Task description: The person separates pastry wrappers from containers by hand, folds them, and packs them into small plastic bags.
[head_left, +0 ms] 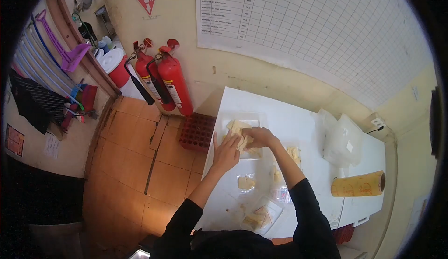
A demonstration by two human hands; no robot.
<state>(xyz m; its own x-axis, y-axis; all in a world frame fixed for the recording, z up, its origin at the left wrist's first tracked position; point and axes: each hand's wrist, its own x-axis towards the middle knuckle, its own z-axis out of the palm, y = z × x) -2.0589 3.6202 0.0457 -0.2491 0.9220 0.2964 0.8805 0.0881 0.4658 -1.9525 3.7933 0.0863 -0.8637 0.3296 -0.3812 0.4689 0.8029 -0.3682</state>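
Note:
On the white tabletop, a clear plastic tray (259,119) holds a pile of soft, pale yellow sheets (237,125), folded and overlapping. My left hand (226,153) lies on the near left side of the pile, its thumb apart and its fingers stretched out over the sheets. From the right, my right hand (259,137) reaches in with curled fingers that grip part of the pile; the fingertips are partly hidden. Nearer to me sits a small clear packet (246,182) with a pale yellow piece in it. What exactly the sheets are made of is unclear.
More pale yellow pieces (293,153) lie right of the tray, partly behind my right arm. A clear container (270,216) is at the near edge. Plastic bags (344,142) and a yellow wrap roll (357,184) stand right. Fire extinguishers (175,81) hang beyond a red crate (197,132).

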